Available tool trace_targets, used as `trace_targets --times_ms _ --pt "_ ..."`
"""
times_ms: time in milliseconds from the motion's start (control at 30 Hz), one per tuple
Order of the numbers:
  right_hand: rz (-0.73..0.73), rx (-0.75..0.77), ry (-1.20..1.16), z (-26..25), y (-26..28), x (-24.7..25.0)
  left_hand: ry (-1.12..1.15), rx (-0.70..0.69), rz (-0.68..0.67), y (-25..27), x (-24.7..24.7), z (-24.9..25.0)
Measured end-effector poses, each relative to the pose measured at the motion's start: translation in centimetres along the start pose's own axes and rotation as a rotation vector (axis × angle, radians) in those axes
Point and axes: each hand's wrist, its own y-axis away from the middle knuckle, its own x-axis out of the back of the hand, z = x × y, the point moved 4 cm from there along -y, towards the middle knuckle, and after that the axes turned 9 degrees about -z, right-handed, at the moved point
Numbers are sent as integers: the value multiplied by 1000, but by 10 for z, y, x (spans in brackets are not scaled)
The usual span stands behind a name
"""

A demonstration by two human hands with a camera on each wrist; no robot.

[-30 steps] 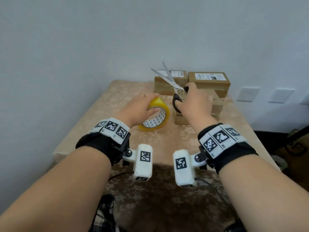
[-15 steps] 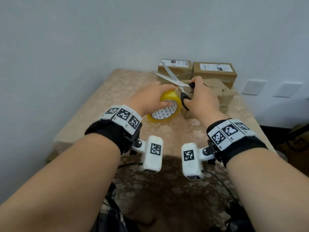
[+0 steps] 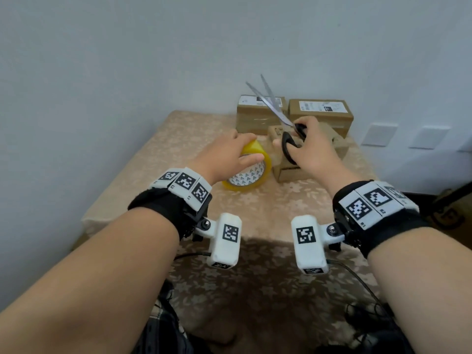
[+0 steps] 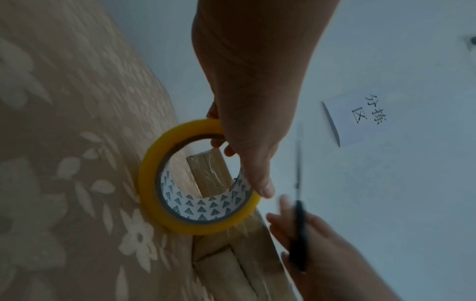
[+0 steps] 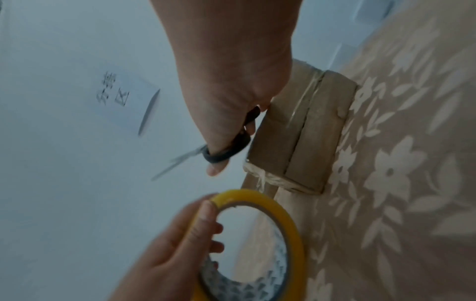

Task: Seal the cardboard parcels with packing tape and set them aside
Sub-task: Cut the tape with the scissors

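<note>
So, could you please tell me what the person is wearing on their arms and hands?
The forearms and both hands, left and right, are bare. Each wrist carries a black strap topped with white blocks printed with black square codes, plus a white camera pod bearing another code and trailing a thin black cable.

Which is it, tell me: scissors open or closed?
Open. The scissors in the right hand show two blades spread apart in a V.

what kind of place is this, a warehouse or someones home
Likely a room at home used as a small packing station, not a warehouse: a cloth-covered table against a plain wall, labelled cardboard parcels, and a handwritten paper sign on the wall.
</note>
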Motion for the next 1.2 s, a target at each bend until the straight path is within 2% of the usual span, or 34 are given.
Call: trace_targets --times_ms 67,100,167,233,333,533,633,733,800,867,933,967,1067,1200 --pt "30 -26 -92 -5 13 12 -14 13 22 -3 0 4" --pt "-8 -56 -151 -8 20 15 -14 22 32 -4 0 5" --pt "-192 -186 -329 -13 38 18 -11 46 40 -6 -2 7" --pt "-463 -321 -417 -17 57 18 -25 60 41 -8 -3 10" --pt "-754 -422 -291 -14 82 16 -38 62 33 -7 -3 14" --pt "-861 -521 -125 3 102 16 -51 75 -34 -10 -3 15" --pt "-836 -517 -126 1 103 21 -64 83 -47 -12 -3 16" --pt "-726 -449 -165 -8 95 34 -28 88 -35 -11 -3 16" --pt "-515 -376 -188 -14 80 41 21 96 -13 -10 -2 15" --pt "-192 -296 -176 -13 60 45 24 84 -4 -10 0 16" --pt "47 -185 -12 -12 42 40 -23 53 -2 -12 2 20" --pt "99 -133 102 -12 33 34 -42 37 2 -12 3 21" --pt "64 -57 315 -12 9 6 -77 -2 13 -15 4 20" --pt "53 -87 462 -4 -10 -17 -77 -49 11 -17 4 13"
